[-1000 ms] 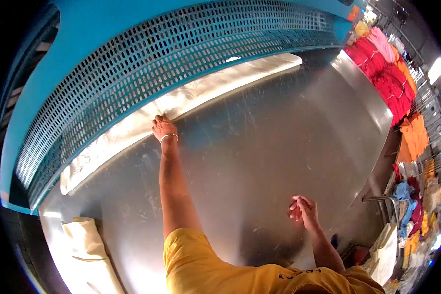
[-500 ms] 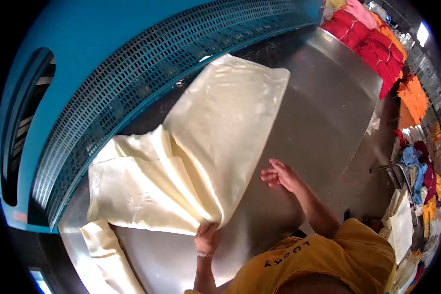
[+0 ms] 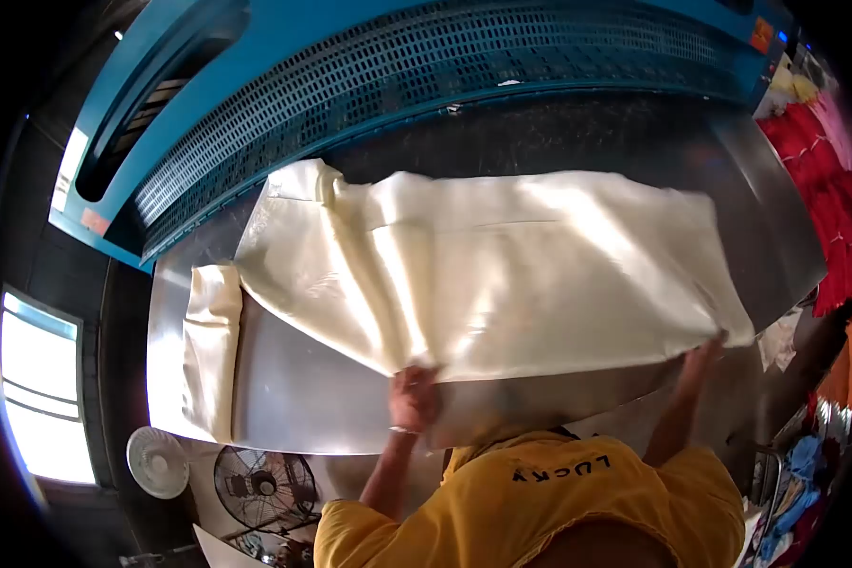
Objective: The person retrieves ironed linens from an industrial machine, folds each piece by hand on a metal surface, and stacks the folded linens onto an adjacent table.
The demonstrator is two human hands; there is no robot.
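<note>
A cream satin-like cloth [image 3: 502, 293] lies spread across the metal table, with folds running from its far left part to the near edge. My left hand [image 3: 414, 399] is closed on the cloth's near edge, where several folds gather. At the near right corner, my right hand [image 3: 699, 354] is closed on the edge; it is slightly blurred and its fingertips are partly hidden. To the left lies a narrow folded cream cloth [image 3: 210, 355], apart from both hands.
A blue machine with a perforated metal guard [image 3: 369, 99] runs along the far side of the metal table [image 3: 293, 393]. Red bundled cloths [image 3: 819, 189] are at the right. A black fan [image 3: 265, 485] and a white fan [image 3: 157, 462] stand at lower left.
My right hand went from open and empty to gripping the cloth's right corner. The cloth is now spread out rightward. My left hand keeps its hold, and the view has turned.
</note>
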